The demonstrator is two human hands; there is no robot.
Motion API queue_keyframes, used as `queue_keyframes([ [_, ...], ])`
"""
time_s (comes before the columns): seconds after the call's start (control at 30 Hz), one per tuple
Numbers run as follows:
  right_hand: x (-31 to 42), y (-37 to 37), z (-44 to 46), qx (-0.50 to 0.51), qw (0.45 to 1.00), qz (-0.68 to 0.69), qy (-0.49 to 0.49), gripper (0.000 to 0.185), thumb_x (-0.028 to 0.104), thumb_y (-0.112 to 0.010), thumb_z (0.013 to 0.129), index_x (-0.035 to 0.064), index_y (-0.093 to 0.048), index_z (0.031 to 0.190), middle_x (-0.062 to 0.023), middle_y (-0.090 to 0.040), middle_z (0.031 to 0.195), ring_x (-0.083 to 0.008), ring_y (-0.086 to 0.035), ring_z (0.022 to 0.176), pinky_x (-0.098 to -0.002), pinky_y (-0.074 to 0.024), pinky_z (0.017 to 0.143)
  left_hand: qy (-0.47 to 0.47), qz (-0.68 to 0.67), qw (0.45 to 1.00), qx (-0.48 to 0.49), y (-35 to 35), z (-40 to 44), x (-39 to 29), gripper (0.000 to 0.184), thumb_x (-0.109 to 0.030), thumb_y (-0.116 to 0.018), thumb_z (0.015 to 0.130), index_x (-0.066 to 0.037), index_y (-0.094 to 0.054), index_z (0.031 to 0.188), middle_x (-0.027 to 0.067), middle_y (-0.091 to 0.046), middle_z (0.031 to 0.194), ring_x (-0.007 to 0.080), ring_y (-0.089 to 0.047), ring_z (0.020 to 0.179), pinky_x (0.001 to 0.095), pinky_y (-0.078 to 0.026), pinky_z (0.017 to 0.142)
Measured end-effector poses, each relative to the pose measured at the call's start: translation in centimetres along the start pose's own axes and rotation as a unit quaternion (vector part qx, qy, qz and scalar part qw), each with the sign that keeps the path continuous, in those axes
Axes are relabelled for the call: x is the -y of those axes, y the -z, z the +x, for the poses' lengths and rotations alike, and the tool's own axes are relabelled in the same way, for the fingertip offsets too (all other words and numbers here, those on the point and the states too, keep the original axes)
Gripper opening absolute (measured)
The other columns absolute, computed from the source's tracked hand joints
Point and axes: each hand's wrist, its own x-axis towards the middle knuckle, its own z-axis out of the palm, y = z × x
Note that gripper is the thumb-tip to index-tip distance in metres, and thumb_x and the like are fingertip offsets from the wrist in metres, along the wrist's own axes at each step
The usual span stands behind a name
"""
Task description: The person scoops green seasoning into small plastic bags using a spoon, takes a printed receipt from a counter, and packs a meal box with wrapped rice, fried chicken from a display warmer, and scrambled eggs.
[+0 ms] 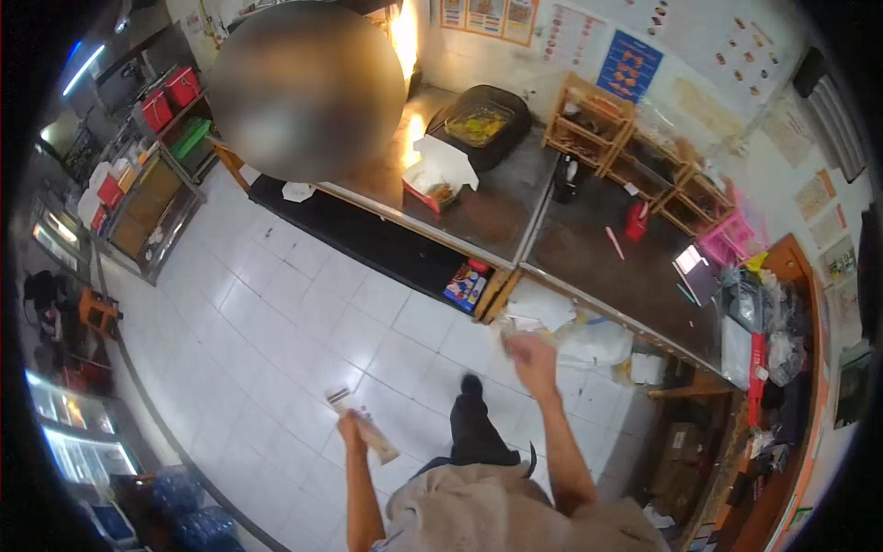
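My left hand [349, 429] is closed around a flat, pale packet [371, 436] with dark marks at its upper end, held over the tiled floor. To the right, my right hand [529, 348] has its fingers closed near white plastic bags [584, 339] below the counter's edge. Something small and pale shows at its fingertips, too blurred to name.
A counter [589, 248] runs across ahead, bearing an open food box [440, 175], a black tray [478, 127], wooden racks [589, 124] and a notebook [696, 274]. A low black shelf [368, 241] lies in front. Shelves stand at the right; a glass-fronted case [152, 221] stands left.
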Motion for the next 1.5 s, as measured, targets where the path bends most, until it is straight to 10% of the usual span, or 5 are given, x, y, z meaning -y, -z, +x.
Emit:
queue_keyframes([
  [0.47,-3.0,-34.4,47.6,0.136,0.987,-0.080,-0.030,0.074,0.015,-0.070,0.083,0.0063,-0.039,0.150,-0.0389,-0.042,0.140,-0.0551,-0.055,0.112,-0.0567,-0.0453,0.099,0.028,-0.066,0.985,0.155,-35.8,27.1,-26.2,0.041,-0.025,-0.059,0.096,-0.005,-0.052,0.132,0.0064,-0.059,0.094,0.0174,-0.060,0.064,0.0336,-0.053,0.059],
  [0.63,-2.0,-30.1,49.2,0.183,0.963,0.117,-0.161,0.032,0.013,-0.070,0.089,0.0017,-0.068,0.118,-0.0172,-0.073,0.097,-0.0222,-0.071,0.090,-0.0350,-0.0554,0.077,0.111,-0.046,0.963,0.241,-46.3,41.6,-31.1,0.046,-0.031,-0.057,0.100,-0.008,-0.048,0.139,0.0044,-0.059,0.094,0.0161,-0.059,0.063,0.0332,-0.053,0.059],
  [0.87,-1.6,-20.1,52.7,-0.414,0.769,0.303,-0.381,0.015,0.014,-0.068,0.093,0.0056,-0.071,0.105,-0.0024,-0.070,0.084,-0.0087,-0.064,0.070,-0.0237,-0.0510,0.060,0.330,0.045,0.792,0.511,-71.4,56.6,-30.0,0.048,-0.027,-0.064,0.091,-0.007,-0.053,0.134,0.0105,-0.066,0.096,0.0180,-0.058,0.069,0.0366,-0.054,0.069],
  [1.3,-4.7,-21.8,46.1,-0.497,0.689,0.216,-0.480,0.019,0.018,-0.073,0.090,0.0022,-0.070,0.101,-0.0033,-0.070,0.084,-0.0103,-0.063,0.069,-0.0236,-0.0500,0.061,0.300,0.312,0.789,0.436,-85.9,51.1,-28.3,0.015,-0.023,-0.064,0.089,-0.011,-0.062,0.096,0.0044,-0.062,0.074,0.0167,-0.056,0.058,0.0320,-0.050,0.056],
  [1.5,-5.0,-21.1,62.3,0.067,0.915,0.157,-0.366,0.024,0.025,-0.071,0.091,0.0028,-0.074,0.098,-0.0098,-0.073,0.083,-0.0144,-0.068,0.074,-0.0300,-0.0525,0.065,0.283,0.251,0.792,0.480,-91.0,41.8,-37.8,0.033,-0.033,-0.069,0.092,-0.004,-0.063,0.107,0.0039,-0.058,0.078,0.0110,-0.048,0.061,0.0276,-0.042,0.061],
])
